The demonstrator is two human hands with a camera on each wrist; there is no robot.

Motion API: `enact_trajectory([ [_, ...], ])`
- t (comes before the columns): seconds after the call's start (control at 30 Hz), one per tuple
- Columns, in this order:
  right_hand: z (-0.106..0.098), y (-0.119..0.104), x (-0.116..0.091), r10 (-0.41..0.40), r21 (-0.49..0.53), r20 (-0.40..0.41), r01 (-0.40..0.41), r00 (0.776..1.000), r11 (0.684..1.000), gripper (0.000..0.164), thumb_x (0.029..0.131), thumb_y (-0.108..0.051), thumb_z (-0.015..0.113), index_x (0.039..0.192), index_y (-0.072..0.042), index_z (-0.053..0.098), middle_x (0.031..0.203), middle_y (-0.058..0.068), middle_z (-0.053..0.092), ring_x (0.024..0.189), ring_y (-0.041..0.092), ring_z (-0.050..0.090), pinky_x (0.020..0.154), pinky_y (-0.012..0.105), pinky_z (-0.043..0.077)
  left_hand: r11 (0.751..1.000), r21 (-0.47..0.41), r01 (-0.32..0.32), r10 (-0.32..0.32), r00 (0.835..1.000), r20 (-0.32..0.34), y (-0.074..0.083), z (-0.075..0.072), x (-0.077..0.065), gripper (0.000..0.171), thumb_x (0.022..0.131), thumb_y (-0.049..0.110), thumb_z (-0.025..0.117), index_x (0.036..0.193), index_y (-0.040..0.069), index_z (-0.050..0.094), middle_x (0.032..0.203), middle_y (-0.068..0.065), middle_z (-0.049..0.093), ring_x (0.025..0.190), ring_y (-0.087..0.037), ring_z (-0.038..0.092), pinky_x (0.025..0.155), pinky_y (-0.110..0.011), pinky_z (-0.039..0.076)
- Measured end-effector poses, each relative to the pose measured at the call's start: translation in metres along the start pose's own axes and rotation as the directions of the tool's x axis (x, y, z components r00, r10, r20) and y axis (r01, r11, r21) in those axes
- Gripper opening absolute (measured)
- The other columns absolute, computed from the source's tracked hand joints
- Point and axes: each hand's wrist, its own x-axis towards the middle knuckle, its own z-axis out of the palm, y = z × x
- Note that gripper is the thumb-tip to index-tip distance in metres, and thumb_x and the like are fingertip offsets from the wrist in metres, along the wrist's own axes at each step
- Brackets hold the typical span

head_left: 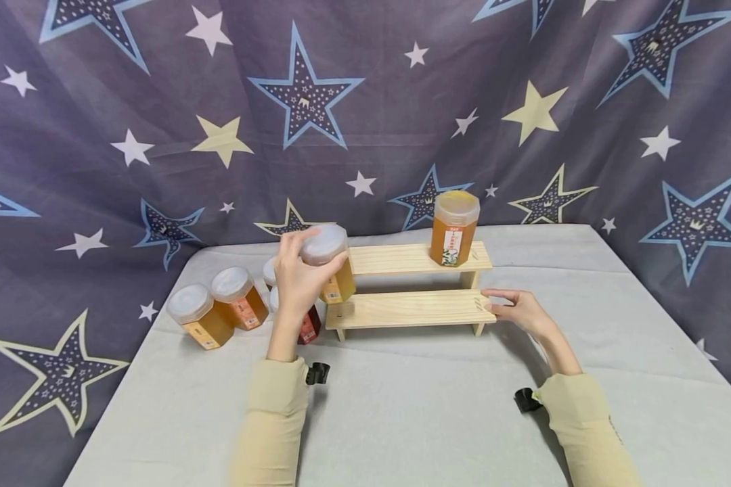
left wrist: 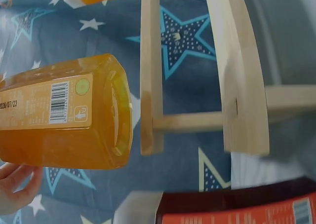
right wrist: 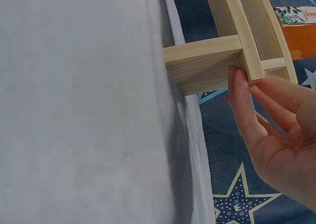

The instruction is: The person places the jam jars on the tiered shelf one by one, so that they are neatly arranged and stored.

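Cloth of pale grey (head_left: 414,419) spreads across the lower half of the head view, bearing a two-tiered stand of pale, bare wood (head_left: 411,308) near the centre. It looks light, so anything done beside it is probably best done gently, without knocking its planks. An orange-amber, six-sided jar with a translucent lid (head_left: 455,237) stands on its upper tier, right of centre. Several whitish-lidded jars in amber and dark red (head_left: 210,328) crowd the left of the frame, so low sideways sweeps there look risky. The amber-yellow, six-sided jar with a frosted lid (head_left: 341,281) is raised at the stand's left end; the left wrist view shows a narrow gap between its base and the wood. Slow, level handling seems wise.

The left hand (head_left: 301,274) grips this jar high, fingers and thumb curled about as wide as the lid. The right hand (head_left: 518,312) pinches the lower tier's right end, only the plank's thickness between thumb and fingers; that hold should brace, not drag.
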Motion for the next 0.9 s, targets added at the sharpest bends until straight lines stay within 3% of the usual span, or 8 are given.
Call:
enact_trajectory([
  [0.43, 0.000, -0.001, 0.000, -0.002, 0.017, 0.013, 0.001, 1.000, 1.000, 0.047, 0.084, -0.008, 0.058, 0.123, 0.012, 0.042, 0.110, 0.031, 0.053, 0.075, 0.004, 0.062, 0.069, 0.024, 0.050, 1.000, -0.021, -0.004, 0.006, 0.999, 0.051, 0.011, 0.037, 0.003, 0.047, 0.059, 0.024, 0.080, 0.099, 0.006, 0.062, 0.094, -0.011, 0.052, 0.090, -0.024, 0.052, 0.077, -0.036, 0.044],
  [0.9, 0.000, 0.001, 0.001, -0.005, 0.014, 0.009, 0.005, 1.000, 1.000, 0.046, 0.084, -0.008, 0.058, 0.123, 0.012, 0.043, 0.111, 0.032, 0.052, 0.075, 0.004, 0.062, 0.069, 0.024, 0.050, 0.996, -0.047, 0.077, -0.070, 0.989, 0.130, 0.026, 0.068, 0.008, 0.048, 0.061, 0.029, 0.079, 0.103, 0.012, 0.062, 0.096, -0.007, 0.050, 0.090, -0.020, 0.051, 0.077, -0.033, 0.043],
])
